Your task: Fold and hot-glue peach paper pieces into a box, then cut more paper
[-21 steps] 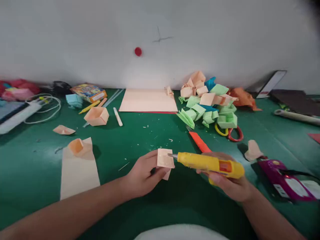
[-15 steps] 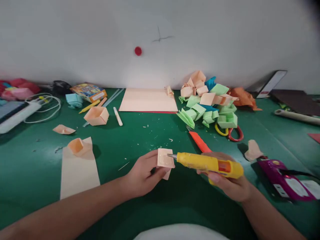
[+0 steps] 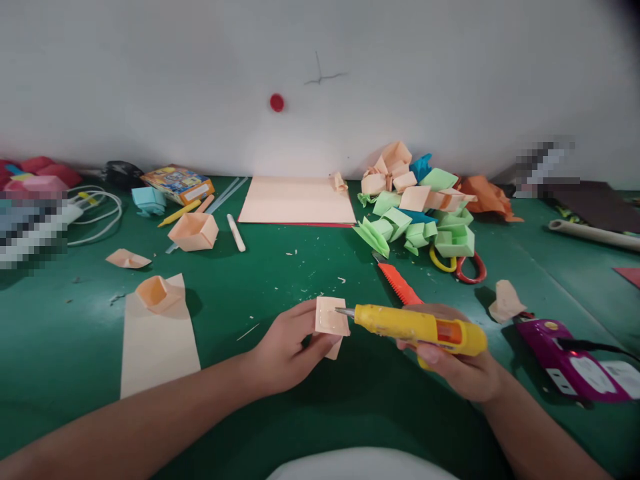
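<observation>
Between the fingers and thumb of my left hand (image 3: 290,350) is a small folded peach paper piece (image 3: 331,323), its flat square face turned up. Shiny glue traces show on that face. My right hand (image 3: 455,367) is wrapped around a yellow hot glue gun (image 3: 405,325), which points left. The metal nozzle lies over the right part of the paper square; whether it touches cannot be made out. Beyond the glue gun lies an orange utility knife (image 3: 399,282), partly hidden by my right hand.
At left, a peach paper box (image 3: 156,295) sits on a paper strip (image 3: 155,353), with another box (image 3: 194,232) behind. Folded green and peach papers (image 3: 413,200) pile at back right, beside scissors (image 3: 470,268). A purple power strip (image 3: 570,360) lies far right. Peach sheets (image 3: 295,200) lie near the wall.
Almost nothing differs. Both hands, the paper piece and the glue gun keep nearly the same position, with the nozzle still over the square.
</observation>
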`<state>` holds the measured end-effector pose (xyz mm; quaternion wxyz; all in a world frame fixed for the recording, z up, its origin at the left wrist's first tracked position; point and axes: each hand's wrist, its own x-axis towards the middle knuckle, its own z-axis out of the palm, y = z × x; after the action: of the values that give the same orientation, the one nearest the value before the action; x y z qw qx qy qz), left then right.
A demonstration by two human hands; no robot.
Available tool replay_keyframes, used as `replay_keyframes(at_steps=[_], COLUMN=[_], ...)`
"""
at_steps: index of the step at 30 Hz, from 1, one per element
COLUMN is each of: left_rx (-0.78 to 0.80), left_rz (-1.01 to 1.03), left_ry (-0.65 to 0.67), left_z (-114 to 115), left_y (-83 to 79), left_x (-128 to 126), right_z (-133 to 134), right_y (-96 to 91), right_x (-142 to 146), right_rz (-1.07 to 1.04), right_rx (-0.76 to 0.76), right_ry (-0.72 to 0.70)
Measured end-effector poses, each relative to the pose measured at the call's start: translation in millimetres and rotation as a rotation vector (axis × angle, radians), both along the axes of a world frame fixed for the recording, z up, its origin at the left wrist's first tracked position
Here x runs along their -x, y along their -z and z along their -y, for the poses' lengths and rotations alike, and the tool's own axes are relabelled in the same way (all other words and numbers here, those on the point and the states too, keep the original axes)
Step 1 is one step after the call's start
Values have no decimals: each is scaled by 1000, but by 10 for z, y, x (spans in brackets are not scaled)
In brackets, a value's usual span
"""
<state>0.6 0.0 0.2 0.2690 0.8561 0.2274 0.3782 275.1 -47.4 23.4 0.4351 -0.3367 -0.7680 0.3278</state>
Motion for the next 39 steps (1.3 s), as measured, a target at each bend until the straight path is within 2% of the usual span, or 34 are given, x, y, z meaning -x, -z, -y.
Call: replay_keyframes(at_steps=[15,26,39], left_rx=[37,35,46], left_rz=[-31,-9,3], left_ry=[7,5,-3], left_z=[-11,-9,-2], left_y=[20,23,-1], left_x=[12,8,12], right_z=[28,13,5], right_y=[104,-10,6], right_x=[-44,-21,-107], right_rz=[19,13,17], right_rx=[51,22,57], right_ry=[63,16,15])
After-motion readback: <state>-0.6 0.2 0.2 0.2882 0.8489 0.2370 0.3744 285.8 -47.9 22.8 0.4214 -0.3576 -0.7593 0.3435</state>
